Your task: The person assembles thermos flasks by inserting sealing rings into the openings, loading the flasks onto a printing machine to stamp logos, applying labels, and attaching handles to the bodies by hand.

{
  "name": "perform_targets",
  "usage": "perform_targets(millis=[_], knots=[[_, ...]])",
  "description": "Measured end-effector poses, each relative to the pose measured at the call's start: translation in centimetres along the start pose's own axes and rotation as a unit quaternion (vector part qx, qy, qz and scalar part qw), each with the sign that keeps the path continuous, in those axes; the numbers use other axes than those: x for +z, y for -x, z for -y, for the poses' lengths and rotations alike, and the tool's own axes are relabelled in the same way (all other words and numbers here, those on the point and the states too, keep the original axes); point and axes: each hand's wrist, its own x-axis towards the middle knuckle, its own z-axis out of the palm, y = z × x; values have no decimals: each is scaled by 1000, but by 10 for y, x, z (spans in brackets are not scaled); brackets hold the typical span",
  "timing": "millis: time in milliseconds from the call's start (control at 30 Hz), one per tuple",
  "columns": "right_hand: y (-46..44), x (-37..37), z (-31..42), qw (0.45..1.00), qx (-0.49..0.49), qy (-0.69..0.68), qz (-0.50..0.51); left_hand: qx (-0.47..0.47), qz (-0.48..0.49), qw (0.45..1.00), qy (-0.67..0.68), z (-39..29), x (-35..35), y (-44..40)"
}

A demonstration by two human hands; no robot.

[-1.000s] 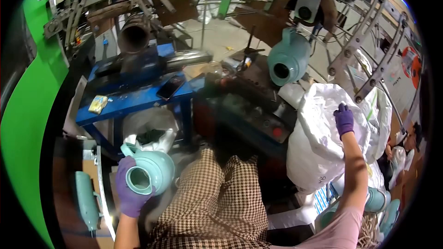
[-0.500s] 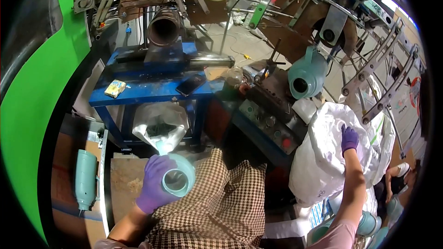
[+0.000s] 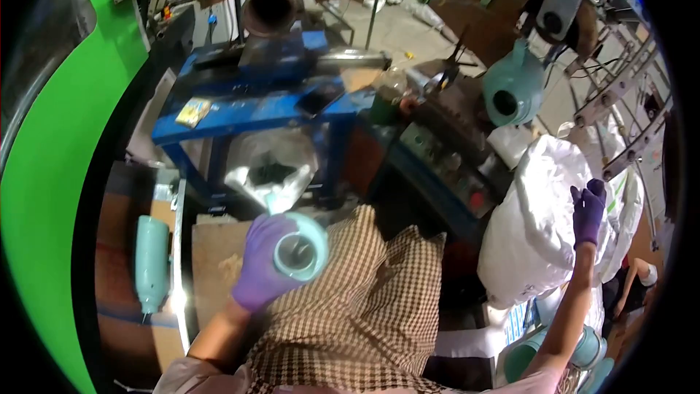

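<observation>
My left hand (image 3: pixel 264 263), in a purple glove, is closed around a pale teal plastic thermos shell (image 3: pixel 315 230). The shell's round open end (image 3: pixel 297 256) faces up towards me, above my checked apron (image 3: pixel 343 314). On the right, my purple-gloved right hand (image 3: pixel 589 211) is over the side of a large white sack (image 3: pixel 529 241). Its fingers are somewhat blurred but look apart, with nothing visible in them. What the sack holds is hidden from here.
Another teal shell (image 3: pixel 152 263) lies at the left, and one hangs on the machine (image 3: pixel 512 84). A blue metal bench (image 3: pixel 240 118) bears a phone (image 3: pixel 319 101) and a small yellow packet (image 3: pixel 193 112). A control box (image 3: pixel 445 164) has a red button. Another person's arm (image 3: pixel 633 281) shows far right.
The whole view has shifted, so most things sit further right and higher. My right hand has moved from over the sack's mouth towards its right side. My left hand keeps its hold on the shell.
</observation>
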Motion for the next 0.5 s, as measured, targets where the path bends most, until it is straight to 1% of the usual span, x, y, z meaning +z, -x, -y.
perform_targets(millis=[33,67,100,133,167,200,233,267,300,333,367,400,500], knots=[[5,-20,55,986,19,-159,-43,5,-6,1000,5,0,2,-1],[16,-44,114,979,-24,-188,-79,12,-1,1000,3,1,3,-2],[37,-52,149,949,16,-314,35,24,3,1000,2,2,5,-5],[58,-59,184,895,81,-417,136,12,-1,1000,-1,4,8,-5],[68,-71,230,888,-26,-436,144,21,6,1000,0,3,8,-8],[75,-84,274,850,-5,-481,216,16,13,1000,1,2,10,-10],[84,-78,304,764,-31,-584,274,14,20,1000,2,0,12,-13],[87,-79,340,714,-67,-640,277,23,25,999,-5,-3,13,-16],[91,-66,368,676,-162,-676,242,28,31,999,0,-6,14,-21],[87,-75,393,657,-157,-679,287,33,38,999,5,-9,14,-25],[86,-76,408,692,-178,-621,321,37,43,998,9,-10,13,-26],[86,-69,421,701,-175,-618,310,33,70,997,31,-8,10,-26],[95,-50,442,735,-183,-577,305,57,117,991,-11,-8,10,-26]])
